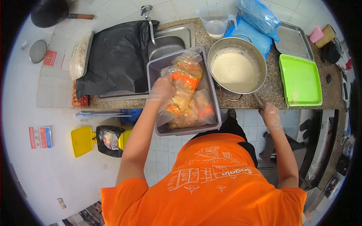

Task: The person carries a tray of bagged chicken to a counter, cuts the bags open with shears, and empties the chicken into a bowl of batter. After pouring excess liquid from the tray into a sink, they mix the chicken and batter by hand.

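Observation:
My left hand, in a clear plastic glove, is closed on the left side of a clear plastic bag of yellowish food with orange pieces. Several such bags lie in a grey plastic tub at the counter's front edge. Beside the tub stands a steel pot of pale, thick batter. Also gloved, my right hand grips a slim metal utensil just outside the pot's lower right rim; its kind I cannot tell.
A sink with a tap lies behind the tub, partly under a black plastic sheet. Behind the pot are a measuring jug and blue bags. A green tray and metal tray lie right. An open yellow bin stands left.

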